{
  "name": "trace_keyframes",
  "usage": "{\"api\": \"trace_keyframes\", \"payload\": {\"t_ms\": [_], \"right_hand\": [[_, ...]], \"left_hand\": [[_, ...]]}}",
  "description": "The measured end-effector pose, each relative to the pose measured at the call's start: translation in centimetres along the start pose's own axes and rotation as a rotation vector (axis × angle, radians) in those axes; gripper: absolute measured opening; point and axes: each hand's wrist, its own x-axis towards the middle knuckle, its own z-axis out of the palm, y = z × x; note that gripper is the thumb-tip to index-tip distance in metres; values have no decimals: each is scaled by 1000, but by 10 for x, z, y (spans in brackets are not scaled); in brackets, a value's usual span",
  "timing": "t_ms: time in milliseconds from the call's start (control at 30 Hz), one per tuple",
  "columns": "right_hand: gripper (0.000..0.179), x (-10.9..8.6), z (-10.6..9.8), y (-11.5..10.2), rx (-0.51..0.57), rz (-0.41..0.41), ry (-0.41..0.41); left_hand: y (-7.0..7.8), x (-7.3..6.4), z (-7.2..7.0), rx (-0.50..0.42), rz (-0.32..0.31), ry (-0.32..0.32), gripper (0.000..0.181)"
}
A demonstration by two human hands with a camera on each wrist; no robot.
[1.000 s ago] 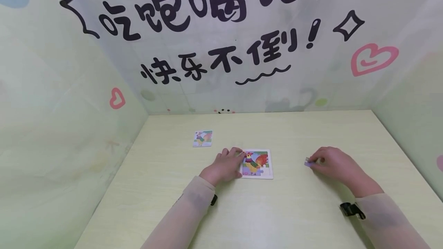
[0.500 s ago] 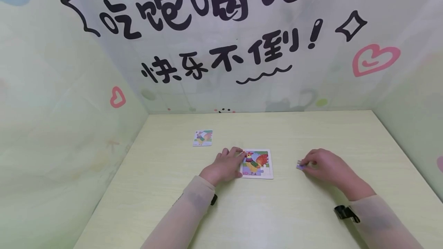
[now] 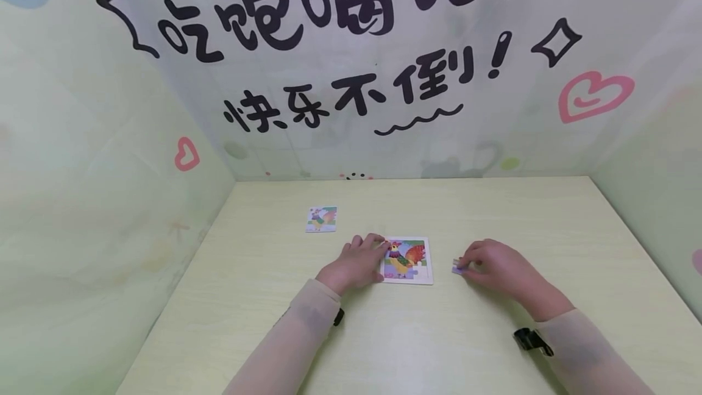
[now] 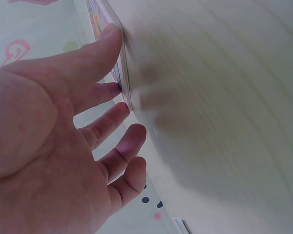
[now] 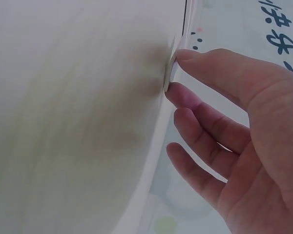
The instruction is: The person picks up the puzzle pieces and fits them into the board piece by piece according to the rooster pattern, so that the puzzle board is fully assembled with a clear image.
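Observation:
A white-framed jigsaw puzzle [image 3: 430, 264] of a rooster lies flat on the table, with a blank gap at its lower right. My left hand [image 3: 355, 266] rests at its left side. In the left wrist view the thumb [image 4: 110, 41] and index finger touch the frame's edge, while the other fingers stay loosely spread. Right of the puzzle, apart from it, my right hand [image 3: 499, 270] pinches a small puzzle piece [image 3: 456, 267] between thumb and index finger, just over the table. The right wrist view shows this piece [image 5: 170, 75] edge-on, its picture side hidden.
A small rooster picture card [image 3: 321, 219] lies on the table [image 3: 384, 340] behind and left of the puzzle. A printed cloth wall [image 3: 307, 157] rises along the table's back edge, with pale walls at both sides.
My right hand has slid leftward with the pinched puzzle piece, closer to the puzzle. The left hand and the puzzle have stayed in place.

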Motion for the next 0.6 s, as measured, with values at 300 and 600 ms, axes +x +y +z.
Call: {"api": "trace_keyframes", "payload": {"t_ms": [300, 600], "right_hand": [[12, 10, 9, -24, -64, -50, 1], [13, 17, 13, -42, -89, -125, 18]], "left_hand": [[0, -2, -1, 7, 6, 1, 78], [0, -4, -3, 6, 10, -6, 77]]}}
